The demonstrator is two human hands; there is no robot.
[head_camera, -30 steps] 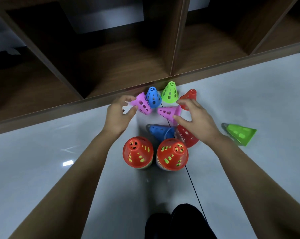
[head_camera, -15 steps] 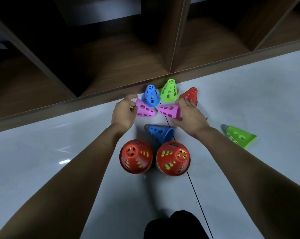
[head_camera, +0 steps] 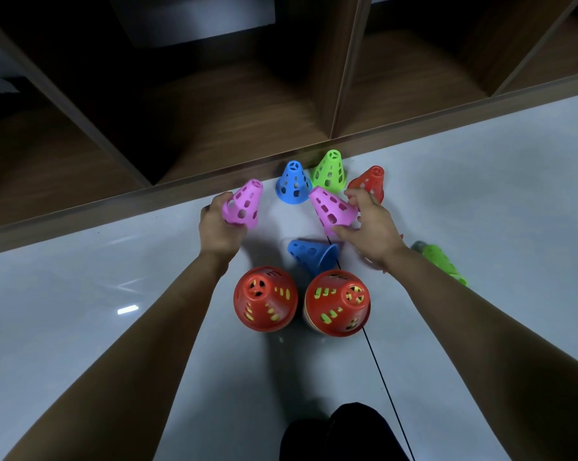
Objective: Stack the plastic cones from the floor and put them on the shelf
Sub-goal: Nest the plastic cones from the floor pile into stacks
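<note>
- Your left hand (head_camera: 219,227) is closed around the wide end of a pink cone (head_camera: 244,205), which is held off the floor with its narrow tip tilted up toward the shelf (head_camera: 214,121).
- Your right hand (head_camera: 370,227) grips a second pink cone (head_camera: 330,206) by its wide rim, thumb below and fingers on top; its tip points up and to the left.
- The two pink cones are near each other but apart, with a blue cone (head_camera: 293,184) standing upright on the floor (head_camera: 81,287) between and just beyond them.
- A green cone (head_camera: 330,173) stands right beside that blue one, both close to the shelf's front edge.
- A red cone (head_camera: 369,181) sits partly hidden behind your right hand.
- Another blue cone (head_camera: 312,256) lies on its side between your wrists.
- Two red stacks stand closest to you, side by side: the left stack (head_camera: 266,299) and the right stack (head_camera: 337,302), each showing yellow through its holes.
- A second green cone (head_camera: 438,261) lies on its side past your right forearm.
- The shelf compartments in view hold no cones.
</note>
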